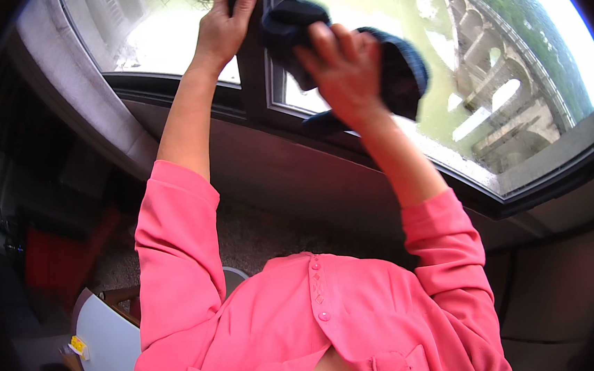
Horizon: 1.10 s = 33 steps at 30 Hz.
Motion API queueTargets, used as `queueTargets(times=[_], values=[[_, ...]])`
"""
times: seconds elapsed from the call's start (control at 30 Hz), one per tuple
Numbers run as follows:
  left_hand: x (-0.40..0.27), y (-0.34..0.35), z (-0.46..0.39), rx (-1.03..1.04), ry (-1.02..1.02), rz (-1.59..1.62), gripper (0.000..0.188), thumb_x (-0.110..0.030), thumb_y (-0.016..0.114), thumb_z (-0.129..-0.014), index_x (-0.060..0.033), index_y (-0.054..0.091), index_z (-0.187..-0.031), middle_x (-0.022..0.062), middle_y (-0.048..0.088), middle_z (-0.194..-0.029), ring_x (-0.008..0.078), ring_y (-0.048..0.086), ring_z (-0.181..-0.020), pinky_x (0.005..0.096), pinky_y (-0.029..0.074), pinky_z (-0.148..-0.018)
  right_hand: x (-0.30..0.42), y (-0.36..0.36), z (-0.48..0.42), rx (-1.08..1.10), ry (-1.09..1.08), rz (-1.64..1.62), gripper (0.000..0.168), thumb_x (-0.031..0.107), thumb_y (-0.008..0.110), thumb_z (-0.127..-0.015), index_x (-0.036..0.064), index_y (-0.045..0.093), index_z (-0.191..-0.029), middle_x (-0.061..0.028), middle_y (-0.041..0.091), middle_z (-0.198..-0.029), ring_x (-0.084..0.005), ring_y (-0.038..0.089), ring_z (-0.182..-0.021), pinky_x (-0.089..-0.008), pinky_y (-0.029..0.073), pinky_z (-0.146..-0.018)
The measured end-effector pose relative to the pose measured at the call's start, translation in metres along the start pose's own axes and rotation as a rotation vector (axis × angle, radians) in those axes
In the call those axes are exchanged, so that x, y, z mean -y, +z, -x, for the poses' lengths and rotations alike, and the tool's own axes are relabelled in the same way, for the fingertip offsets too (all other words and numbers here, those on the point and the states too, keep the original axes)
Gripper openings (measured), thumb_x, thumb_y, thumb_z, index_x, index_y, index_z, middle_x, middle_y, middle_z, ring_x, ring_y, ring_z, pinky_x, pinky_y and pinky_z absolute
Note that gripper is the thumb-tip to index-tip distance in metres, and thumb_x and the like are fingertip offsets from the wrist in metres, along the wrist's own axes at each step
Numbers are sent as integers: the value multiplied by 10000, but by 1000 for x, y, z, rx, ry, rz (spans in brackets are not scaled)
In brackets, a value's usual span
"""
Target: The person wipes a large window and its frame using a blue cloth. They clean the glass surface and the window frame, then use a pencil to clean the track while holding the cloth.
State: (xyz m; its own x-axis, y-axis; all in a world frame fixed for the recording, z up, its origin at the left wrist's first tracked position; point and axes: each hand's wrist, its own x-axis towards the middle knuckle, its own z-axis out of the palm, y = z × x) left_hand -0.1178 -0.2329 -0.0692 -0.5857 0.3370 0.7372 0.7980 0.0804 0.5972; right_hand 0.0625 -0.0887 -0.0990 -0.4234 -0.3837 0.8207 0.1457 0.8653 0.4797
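Observation:
At the top, my left hand (222,32) grips the dark upright bar of the window frame (254,79), its thumb lying along the bar. In my right hand (345,72) is a bunched dark blue cloth (403,67), which hangs out on both sides of the fingers. Hand and cloth are somewhat blurred. They are in front of the right window pane (392,0), close to its lower left corner. Whether the cloth touches the glass I cannot tell. To the left of the bar shows another pane (160,39).
A pale curtain (87,108) hangs left of the window. Below the sill is a dark wall (285,170). At lower left stands a white-topped table (111,352) with a small yellow-and-white item (78,346). Part of a round bin rim (237,274) shows beside my left sleeve. Outside is an arched stone bridge (496,60).

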Motion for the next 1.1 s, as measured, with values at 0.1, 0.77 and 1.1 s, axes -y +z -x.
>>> queueTargets(times=[0.1, 0.77, 1.1], values=[[-11, 7, 5, 34, -44, -217, 885, -722, 600, -785, 74, 505, -1159, 271, 659, -1011, 376, 648, -1017, 387, 497, -878, 41, 24, 17, 43, 43, 22, 251, 179, 589, -763, 135, 664, -998, -42, 502, -1161, -254, 492, -1087, -431, 411, -804], [16, 7, 1, -178, 201, -473, 898, -792, 547, -736, 69, 479, -981, 238, 668, -797, 423, 684, -795, 429, 573, -655, -53, -161, 211, 580, 436, 103, 73, 162, 658, -651, 166, 686, -719, -26, 506, -896, -248, 528, -906, -402, 373, -708], [5, 27, 4, -244, 124, -376, 826, -726, 601, -762, 52, 458, -1002, 275, 661, -802, 477, 649, -793, 483, 545, -635, -194, -338, 266, 622, 1096, 570, 389, 0, 622, -697, 182, 753, -1015, -91, 636, -1033, -302, 592, -996, -369, 488, -883]])
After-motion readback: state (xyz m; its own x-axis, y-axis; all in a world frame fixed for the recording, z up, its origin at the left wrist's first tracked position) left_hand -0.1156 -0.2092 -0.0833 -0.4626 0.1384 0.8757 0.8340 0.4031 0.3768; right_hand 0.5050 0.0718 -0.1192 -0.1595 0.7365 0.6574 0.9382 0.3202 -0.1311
